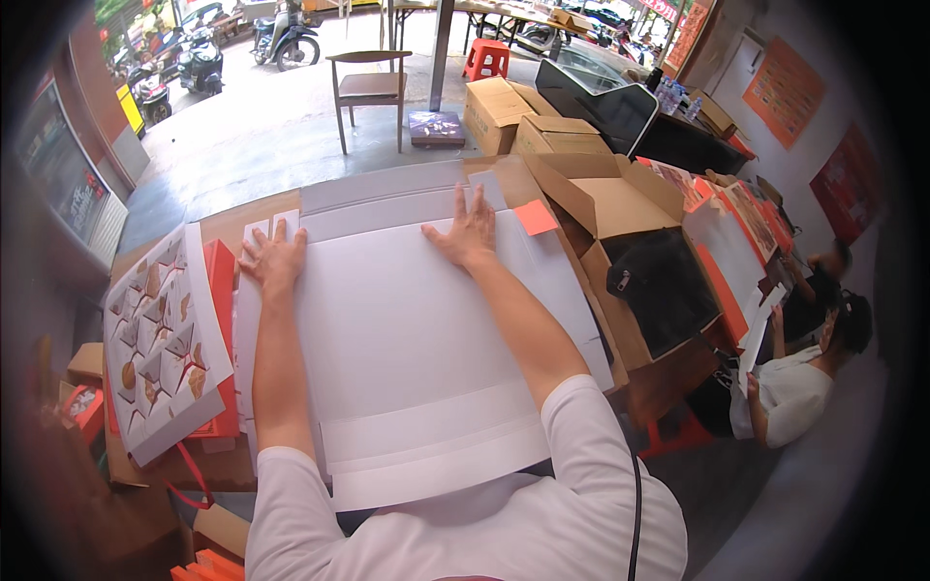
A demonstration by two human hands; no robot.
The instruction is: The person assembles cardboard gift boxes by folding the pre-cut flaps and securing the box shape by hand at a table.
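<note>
A large white cardboard sheet (417, 329) with crease lines lies flat on the table before me, its near edge close to my body. My left hand (274, 256) rests palm down at the sheet's far left corner, fingers spread. Near the far right corner, my right hand (469, 232) presses flat with its fingers apart. Neither hand grips anything. A greyish creased flap (383, 198) extends beyond the far edge between the hands. An orange square piece (536, 218) lies just right of my right hand. More white card shows beneath and beside the sheet.
At left, a white tray (160, 358) with patterned compartments leans over a red box (221, 281). An open cardboard box (625, 198) holding a black bag (664, 290) stands at right. Another person (790, 387) sits farther right, holding white card. Closed cartons (499, 111) stand beyond.
</note>
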